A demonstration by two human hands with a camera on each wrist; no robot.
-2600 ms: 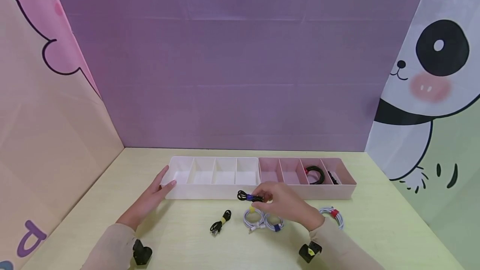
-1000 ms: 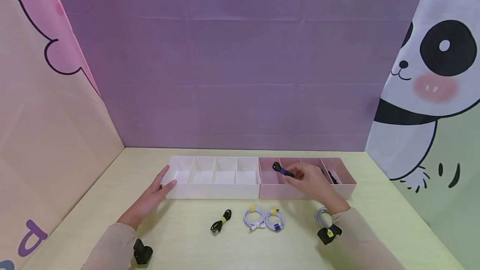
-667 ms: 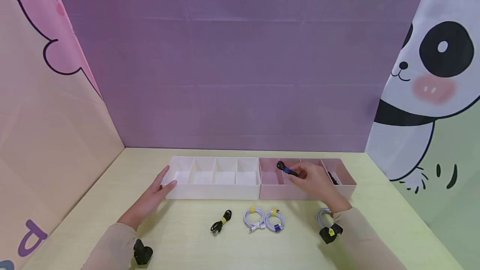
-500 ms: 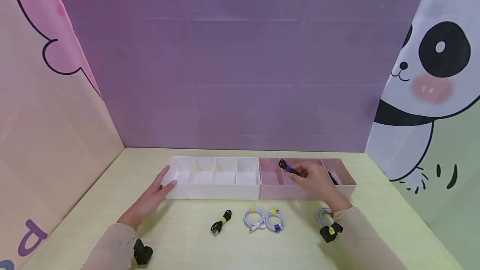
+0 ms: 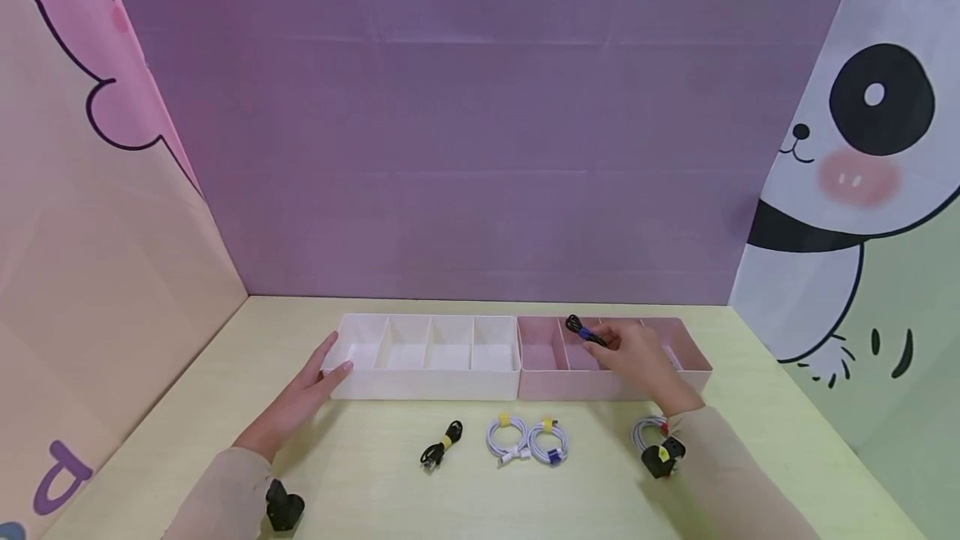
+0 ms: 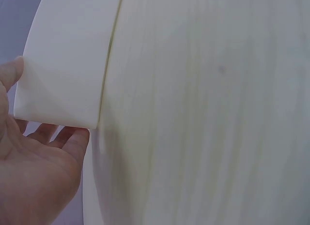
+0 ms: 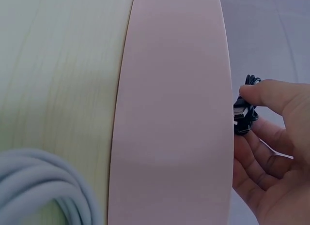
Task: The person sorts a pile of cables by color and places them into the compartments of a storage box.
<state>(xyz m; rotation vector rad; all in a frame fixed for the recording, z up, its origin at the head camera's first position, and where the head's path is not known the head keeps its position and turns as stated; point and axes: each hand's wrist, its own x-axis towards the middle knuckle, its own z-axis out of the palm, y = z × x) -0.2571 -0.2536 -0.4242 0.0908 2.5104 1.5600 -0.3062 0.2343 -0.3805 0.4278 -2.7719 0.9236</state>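
Note:
My right hand (image 5: 633, 354) pinches a coiled black USB cable (image 5: 583, 330) with a blue tie. It holds the cable above the pink divided box (image 5: 585, 386), near the second compartment from the left. In the right wrist view the cable's metal plug (image 7: 240, 112) shows between thumb and fingers, beyond the box's wall. My left hand (image 5: 300, 394) grips the left end of the white divided box (image 5: 427, 386). In the left wrist view its thumb is on the rim and its bent fingers (image 6: 72, 138) lie against the end wall. The right hand covers the pink box's right compartments.
A black cable with a yellow tie (image 5: 442, 445) lies on the table (image 5: 360, 482). Beside it are two coiled white cables, one left (image 5: 507, 437) and one right (image 5: 548, 442). Another white cable (image 5: 643, 432) with a red tie lies partly behind the right wrist's camera.
My right hand has carried the black cable from in front of the boxes up and right, over the pink box. Lately it shifts slightly further right. The left hand stays put.

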